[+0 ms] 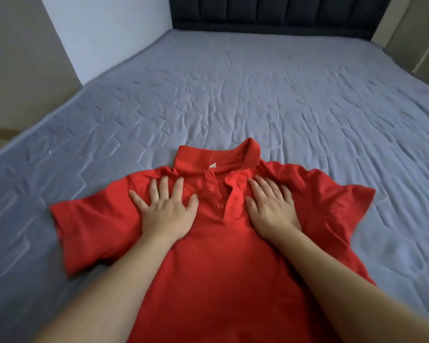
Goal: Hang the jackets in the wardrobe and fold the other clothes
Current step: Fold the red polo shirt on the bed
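Head view: 1 red polo [216, 256] lies face up on the near part of your bed [258, 95], collar far, hem near, long axis running away from you. Left hand [166, 214] and right hand [270, 209] press flat, fingers spread, either side of the placket. Each sleeve lies outboard of its hand, equally near.

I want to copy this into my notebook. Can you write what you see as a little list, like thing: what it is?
shirt: red polo shirt, front side up, spread flat on the bed
collar: points away from the person, buttons showing
sleeves: both spread out to the sides
left hand: flat on the shirt, fingers spread
right hand: flat on the shirt, fingers straight
folded yet: no
headboard: dark, at the far end
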